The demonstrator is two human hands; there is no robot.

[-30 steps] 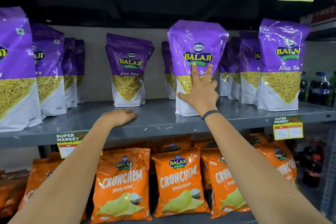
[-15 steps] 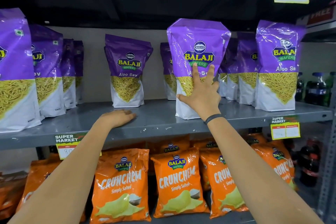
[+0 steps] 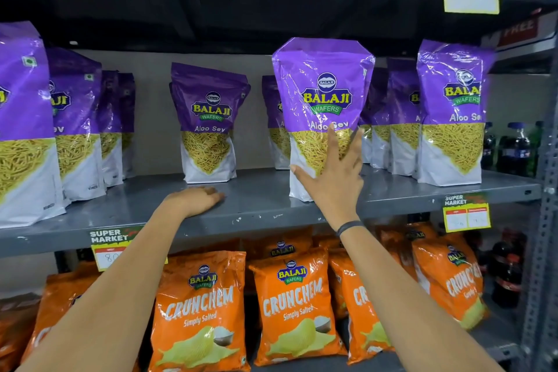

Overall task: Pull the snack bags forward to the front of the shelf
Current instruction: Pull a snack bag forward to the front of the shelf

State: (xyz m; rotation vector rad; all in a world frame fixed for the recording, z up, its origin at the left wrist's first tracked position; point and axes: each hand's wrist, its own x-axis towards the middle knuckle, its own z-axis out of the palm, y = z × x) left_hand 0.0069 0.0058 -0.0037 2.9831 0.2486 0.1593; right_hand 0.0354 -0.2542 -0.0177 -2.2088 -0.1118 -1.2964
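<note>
Where the two bare forearms rise from the bottom of the frame, orange plastic crisp bags (image 3: 199, 311) are seen standing in a row on the lower shelf. Above them, at centre left, the left hand (image 3: 193, 201) is laid palm down on the front of the grey metal shelf (image 3: 256, 205), fingers relaxed, nothing held in it. At centre right, the right hand (image 3: 335, 178), a dark band at its wrist, is spread open with fingers apart against the lower front of a tall purple-and-white foil snack pouch (image 3: 323, 93); whether the palm is pressed on it cannot be told. That pouch is stood upright close to the shelf's front edge. Further back at centre, a second purple pouch of the same kind (image 3: 208, 121) is set deep on the shelf. More purple pouches are lined up at the left (image 3: 75, 118) and right (image 3: 453, 112) of the frame. Yellow price tags (image 3: 466, 217) are fixed to the shelf edge.
</note>
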